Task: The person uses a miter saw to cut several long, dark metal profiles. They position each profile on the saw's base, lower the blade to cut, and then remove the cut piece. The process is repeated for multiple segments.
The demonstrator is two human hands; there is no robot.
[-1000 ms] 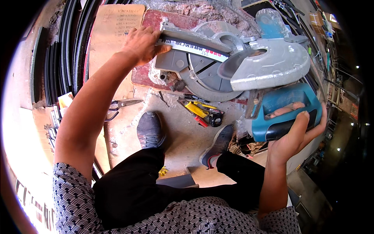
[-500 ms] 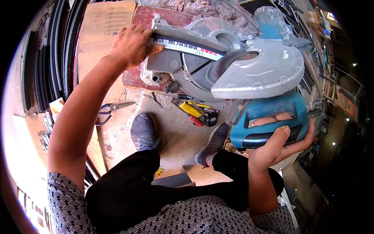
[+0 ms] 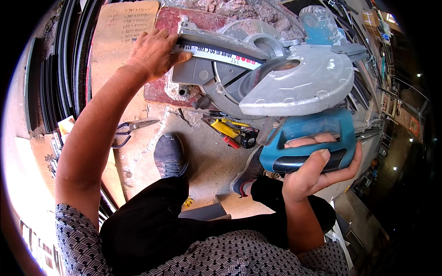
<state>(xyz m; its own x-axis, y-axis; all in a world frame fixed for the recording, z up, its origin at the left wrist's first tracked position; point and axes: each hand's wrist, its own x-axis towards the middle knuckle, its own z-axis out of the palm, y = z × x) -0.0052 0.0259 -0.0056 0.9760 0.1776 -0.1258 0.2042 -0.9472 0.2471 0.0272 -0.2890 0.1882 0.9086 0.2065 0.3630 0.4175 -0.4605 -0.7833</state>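
Note:
A miter saw with a silver blade guard [image 3: 304,87] and a grey base [image 3: 195,71] stands in front of me. Along its metal fence [image 3: 216,39] lies a dark strip of profile [image 3: 221,56] with a printed white film, its right end running to the blade area under the guard. My left hand [image 3: 154,55] closes on the strip's left end, thumb along its near side. My right hand [image 3: 306,177] is wrapped round the saw's teal handle [image 3: 271,154], fingers through the loop and thumb on the near side. Any trigger is hidden by the handle.
Scissors [image 3: 133,126] lie on the floor at left. A yellow utility knife [image 3: 225,128] and a black tape measure [image 3: 249,139] lie near my feet. Cardboard [image 3: 122,27] with handwriting lies beside the saw's red board [image 3: 156,89]. Long black profiles [image 3: 50,87] stand at far left.
The saw head, guard and handle have shifted slightly left and a little down in the picture, with my right hand on the handle. My left hand and the strip stay nearly in place.

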